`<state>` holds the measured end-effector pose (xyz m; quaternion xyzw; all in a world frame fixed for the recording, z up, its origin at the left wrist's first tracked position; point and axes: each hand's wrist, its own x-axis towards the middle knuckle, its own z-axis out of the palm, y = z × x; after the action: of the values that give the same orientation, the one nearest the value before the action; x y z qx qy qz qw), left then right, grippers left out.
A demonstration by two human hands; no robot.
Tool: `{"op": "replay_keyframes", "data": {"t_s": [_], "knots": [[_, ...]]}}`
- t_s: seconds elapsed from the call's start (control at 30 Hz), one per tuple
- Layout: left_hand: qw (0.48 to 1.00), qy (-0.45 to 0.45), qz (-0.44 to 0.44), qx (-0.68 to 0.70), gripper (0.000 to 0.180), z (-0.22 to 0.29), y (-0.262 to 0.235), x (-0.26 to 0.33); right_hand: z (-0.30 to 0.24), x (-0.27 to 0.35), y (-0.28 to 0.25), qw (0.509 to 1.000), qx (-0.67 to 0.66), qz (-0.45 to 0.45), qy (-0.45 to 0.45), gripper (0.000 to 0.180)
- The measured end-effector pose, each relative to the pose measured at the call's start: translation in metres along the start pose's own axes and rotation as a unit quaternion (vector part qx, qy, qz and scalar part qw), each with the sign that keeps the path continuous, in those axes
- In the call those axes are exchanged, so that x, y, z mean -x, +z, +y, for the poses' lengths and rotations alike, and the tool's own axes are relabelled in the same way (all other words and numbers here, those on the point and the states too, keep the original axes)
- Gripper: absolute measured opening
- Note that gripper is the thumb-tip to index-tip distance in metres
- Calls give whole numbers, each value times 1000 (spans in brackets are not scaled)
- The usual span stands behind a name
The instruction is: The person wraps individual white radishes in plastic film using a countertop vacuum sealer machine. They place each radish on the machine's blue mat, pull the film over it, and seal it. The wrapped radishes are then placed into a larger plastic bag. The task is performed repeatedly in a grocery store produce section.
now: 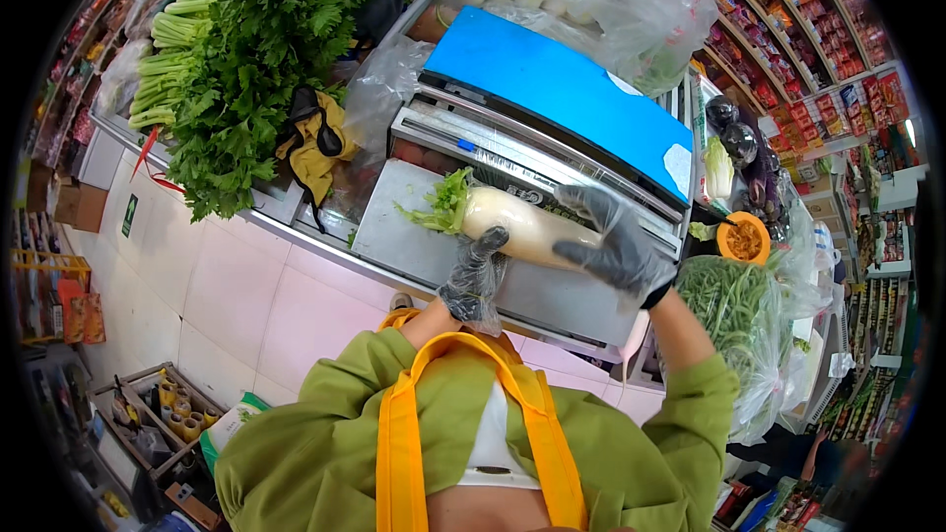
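A long white radish [517, 225] with green leaves at its left end lies across the steel plate of a wrapping machine [414, 227]. My right hand [621, 241], in a dark glove under a clear plastic one, grips the radish's right end from above. My left hand [476, 271], gloved the same way, touches the underside of the radish near its middle with its fingertips. Both green sleeves and an orange apron strap come up from the lower edge.
The machine's blue lid [562, 89] rises behind the plate. Celery and leafy greens [246, 49] pile at the left, bagged produce [611, 0] behind, green beans [734, 300] and an orange bowl [744, 238] at the right. Shop shelves [808, 20] line the far right.
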<state>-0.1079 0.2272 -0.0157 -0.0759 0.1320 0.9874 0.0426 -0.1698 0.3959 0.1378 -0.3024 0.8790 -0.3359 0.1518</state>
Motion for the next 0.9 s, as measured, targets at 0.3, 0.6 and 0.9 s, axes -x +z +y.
{"op": "replay_keyframes", "data": {"t_s": [0.3,0.6,0.9], "knots": [[999,-28,5,-36,62,-3,-7,-3,-46,-84,45,986,94,-133,-34,91],[998,-24,16,-61,71,1,11,-6,67,62,46,920,332,200,-55,74],[996,-28,64,-50,68,9,20,-3,27,74,41,906,366,213,-10,70]]}}
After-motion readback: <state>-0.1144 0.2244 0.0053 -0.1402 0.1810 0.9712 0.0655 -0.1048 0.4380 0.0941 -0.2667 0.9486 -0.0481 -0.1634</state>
